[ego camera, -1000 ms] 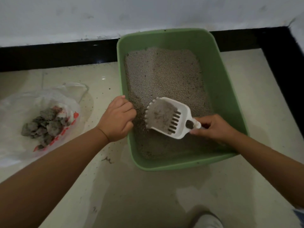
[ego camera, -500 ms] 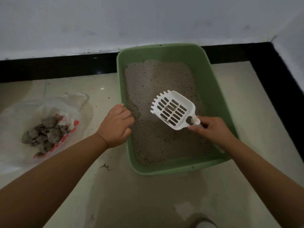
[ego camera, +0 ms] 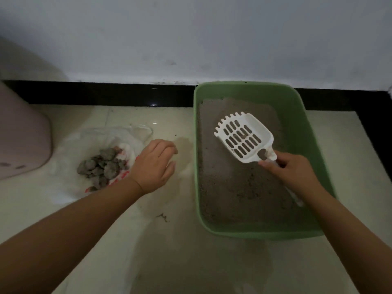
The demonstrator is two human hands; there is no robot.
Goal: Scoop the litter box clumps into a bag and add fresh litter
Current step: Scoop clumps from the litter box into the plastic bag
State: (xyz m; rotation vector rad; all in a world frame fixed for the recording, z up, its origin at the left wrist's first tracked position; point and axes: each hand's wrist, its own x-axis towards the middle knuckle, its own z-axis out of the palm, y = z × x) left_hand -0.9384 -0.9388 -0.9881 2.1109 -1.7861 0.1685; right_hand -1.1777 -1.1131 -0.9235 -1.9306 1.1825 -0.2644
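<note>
A green litter box (ego camera: pixel 301 115) with grey litter (ego camera: pixel 233 187) sits on the floor at the right, against the wall. My right hand (ego camera: pixel 294 172) grips the handle of a white slotted scoop (ego camera: pixel 244 136), held above the litter with only a small crumb or two on it. To the left lies a clear plastic bag (ego camera: pixel 118 134) with red print, holding a pile of grey clumps (ego camera: pixel 101 166). My left hand (ego camera: pixel 154 166) hovers between the bag and the box, fingers loosely curled, holding nothing.
A pink rounded container (ego camera: pixel 23 134) stands at the far left. A black baseboard strip (ego camera: pixel 106 94) runs along the white wall. Litter specks and a small dark scrap (ego camera: pixel 162 217) lie on the pale tiled floor (ego camera: pixel 169 251).
My left hand let go of the box's left rim and moved left toward the bag. The scoop sifted its litter out and rose. The view shifted left, revealing the pink container.
</note>
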